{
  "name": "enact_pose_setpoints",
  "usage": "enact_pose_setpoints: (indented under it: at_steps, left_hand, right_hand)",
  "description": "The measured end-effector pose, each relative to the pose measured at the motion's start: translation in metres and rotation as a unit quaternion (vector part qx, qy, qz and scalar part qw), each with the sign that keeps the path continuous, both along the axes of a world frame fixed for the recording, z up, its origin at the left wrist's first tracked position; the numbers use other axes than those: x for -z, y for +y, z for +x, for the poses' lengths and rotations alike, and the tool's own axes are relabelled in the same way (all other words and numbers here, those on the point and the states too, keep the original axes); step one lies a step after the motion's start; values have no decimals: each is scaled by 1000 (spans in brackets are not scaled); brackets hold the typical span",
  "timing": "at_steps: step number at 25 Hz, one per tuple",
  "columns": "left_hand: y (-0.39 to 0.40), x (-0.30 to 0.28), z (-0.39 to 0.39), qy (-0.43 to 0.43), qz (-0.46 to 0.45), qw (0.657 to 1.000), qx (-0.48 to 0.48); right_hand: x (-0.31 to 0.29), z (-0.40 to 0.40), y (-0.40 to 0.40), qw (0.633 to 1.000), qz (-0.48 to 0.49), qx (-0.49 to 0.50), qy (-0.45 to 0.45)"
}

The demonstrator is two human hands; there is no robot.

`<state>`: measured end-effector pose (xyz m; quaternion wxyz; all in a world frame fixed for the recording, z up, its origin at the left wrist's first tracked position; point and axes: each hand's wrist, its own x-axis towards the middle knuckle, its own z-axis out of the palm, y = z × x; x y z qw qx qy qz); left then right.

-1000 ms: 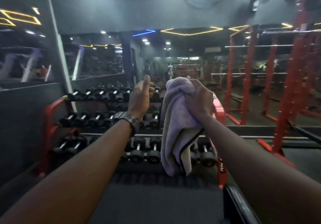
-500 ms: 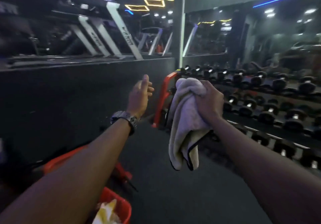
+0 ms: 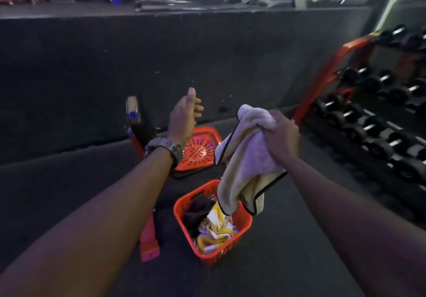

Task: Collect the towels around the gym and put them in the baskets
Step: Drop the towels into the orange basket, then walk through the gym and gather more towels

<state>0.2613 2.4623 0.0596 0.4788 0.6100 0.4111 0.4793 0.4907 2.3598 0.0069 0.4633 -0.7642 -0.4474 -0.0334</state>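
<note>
Since the earlier frame, view has swung from dumbbell rack (image 3: pixel 378 103) down to two red baskets on floor. Right hand (image 3: pixel 282 136) grips pale towel (image 3: pixel 244 167), hanging above near basket (image 3: pixel 242 236) holding towels. Left hand (image 3: pixel 184 116) loosely curled, holding nothing, above far basket (image 3: pixel 202 135).

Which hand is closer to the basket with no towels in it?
Left. The left hand hovers just above the empty basket; the right hand, gripping the towel, is off to its right.
</note>
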Motion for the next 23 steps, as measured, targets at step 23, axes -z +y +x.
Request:
enact_pose_setpoints:
  at_steps: [23]
  left_hand:
    - [174,526,40,63,-158,985,-1]
  right_hand:
    - [613,-68,176,902,-360,-218,-101]
